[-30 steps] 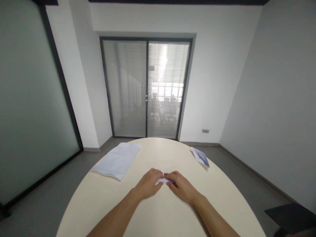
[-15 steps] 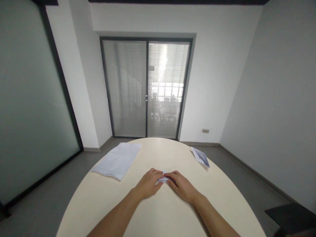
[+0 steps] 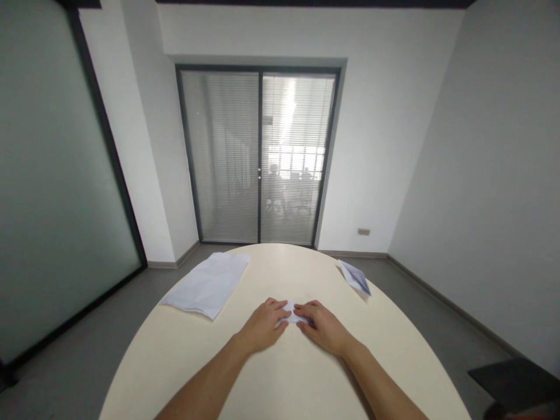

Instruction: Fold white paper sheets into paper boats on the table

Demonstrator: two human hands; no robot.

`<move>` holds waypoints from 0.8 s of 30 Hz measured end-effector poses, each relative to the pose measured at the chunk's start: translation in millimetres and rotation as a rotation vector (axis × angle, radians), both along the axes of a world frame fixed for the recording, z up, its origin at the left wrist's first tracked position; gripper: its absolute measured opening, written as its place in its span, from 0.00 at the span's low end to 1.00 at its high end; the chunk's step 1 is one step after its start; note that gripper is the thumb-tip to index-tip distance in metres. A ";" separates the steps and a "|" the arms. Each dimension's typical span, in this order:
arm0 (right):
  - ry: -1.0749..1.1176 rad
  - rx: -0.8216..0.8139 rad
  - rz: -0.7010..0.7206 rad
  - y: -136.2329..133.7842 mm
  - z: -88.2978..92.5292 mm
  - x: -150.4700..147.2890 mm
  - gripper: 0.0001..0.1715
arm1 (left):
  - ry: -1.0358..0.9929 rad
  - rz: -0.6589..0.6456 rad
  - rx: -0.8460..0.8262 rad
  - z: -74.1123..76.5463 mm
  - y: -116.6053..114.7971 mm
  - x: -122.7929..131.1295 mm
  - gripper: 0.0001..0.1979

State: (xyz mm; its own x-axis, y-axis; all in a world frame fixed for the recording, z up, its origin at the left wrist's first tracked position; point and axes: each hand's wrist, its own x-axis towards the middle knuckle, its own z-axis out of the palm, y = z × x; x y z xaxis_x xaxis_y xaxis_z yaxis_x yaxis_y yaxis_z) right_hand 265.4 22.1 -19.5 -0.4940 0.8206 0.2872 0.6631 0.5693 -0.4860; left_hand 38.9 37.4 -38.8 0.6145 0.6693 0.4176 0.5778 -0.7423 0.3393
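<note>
A small folded piece of white paper [image 3: 291,315] lies on the round cream table [image 3: 280,373], between my two hands. My left hand [image 3: 265,324] grips its left side, thumb nearest me and fingers along the far side. On the right side, my right hand [image 3: 322,329] holds it the same way, fingertips on top and thumb at the near edge. The fingers cover both ends of the paper, so its full shape is hidden.
White sheets [image 3: 210,286] lie at the table's left edge. A folded paper piece [image 3: 355,277] rests by the right edge, partly raised. Beyond the table stands a glass door with blinds [image 3: 260,157]. A black chair seat [image 3: 516,379] is at the lower right.
My right fingers have shifted slightly to the right, away from the left ones, and more of the white paper shows between my hands. The other papers have not moved.
</note>
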 end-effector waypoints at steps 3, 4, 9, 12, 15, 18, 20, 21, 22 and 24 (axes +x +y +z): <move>-0.006 0.023 -0.001 1.4 -1.4 2.8 0.21 | 0.004 0.014 -0.004 -3.1 1.1 0.3 0.15; -0.008 0.029 -0.001 1.5 -1.7 3.3 0.21 | 0.003 0.015 -0.007 -3.9 1.4 0.3 0.15; 0.013 0.010 -0.003 1.9 -0.6 4.1 0.21 | -0.017 0.028 -0.021 -4.5 1.8 1.0 0.16; 0.034 -0.011 -0.015 3.8 0.1 5.2 0.20 | -0.026 0.042 -0.026 -2.0 1.2 2.1 0.16; 0.028 -0.014 -0.033 5.3 -0.1 6.0 0.20 | -0.035 0.066 -0.024 2.0 -0.5 3.0 0.15; 0.026 -0.006 -0.043 4.8 -0.5 5.8 0.21 | -0.050 0.087 -0.024 4.8 -2.2 3.4 0.14; 0.024 -0.001 -0.057 3.7 -0.7 5.7 0.20 | -0.059 0.106 -0.035 4.9 -2.8 3.4 0.14; 0.020 -0.002 -0.075 3.2 -0.9 5.8 0.20 | -0.062 0.118 -0.042 4.4 -2.9 3.5 0.14; 0.012 -0.006 -0.103 2.8 -1.2 6.1 0.20 | -0.065 0.133 -0.048 3.5 -2.8 3.6 0.14; -0.010 -0.014 -0.179 2.7 -2.3 7.0 0.21 | -0.072 0.167 -0.055 1.1 -2.1 3.6 0.13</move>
State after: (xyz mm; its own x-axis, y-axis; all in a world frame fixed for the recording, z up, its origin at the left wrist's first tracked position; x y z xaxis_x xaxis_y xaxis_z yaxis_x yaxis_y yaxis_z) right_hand 272.4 24.7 -21.8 -0.3428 0.8995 0.2710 0.7581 0.4352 -0.4856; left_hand 42.5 35.3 -37.7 0.4629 0.7825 0.4164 0.6637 -0.6174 0.4222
